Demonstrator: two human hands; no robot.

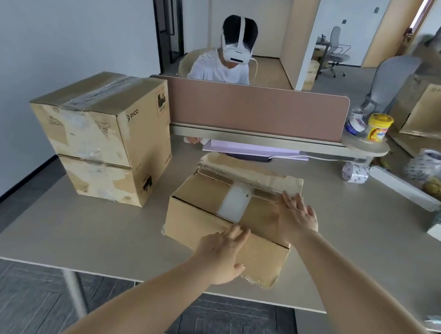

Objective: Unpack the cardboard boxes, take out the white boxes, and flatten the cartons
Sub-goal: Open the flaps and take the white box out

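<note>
Carton [203, 206] at desk [94, 234] near edge, tape [234, 202] across lid. My left grip [221, 253] and right grip [295, 217] flat on it, fingers straight, holding nothing. Risk: hard tug drags carton off edge

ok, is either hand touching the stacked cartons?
No: left hand and right hand both lie on the lone carton in front, apart from the stacked cartons.

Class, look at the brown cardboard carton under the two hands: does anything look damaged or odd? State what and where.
Yes. The brown cardboard carton is damaged: its far flap is torn, baring the corrugated ridges, and its near right corner is ragged. The left hand and right hand rest on it.
</note>
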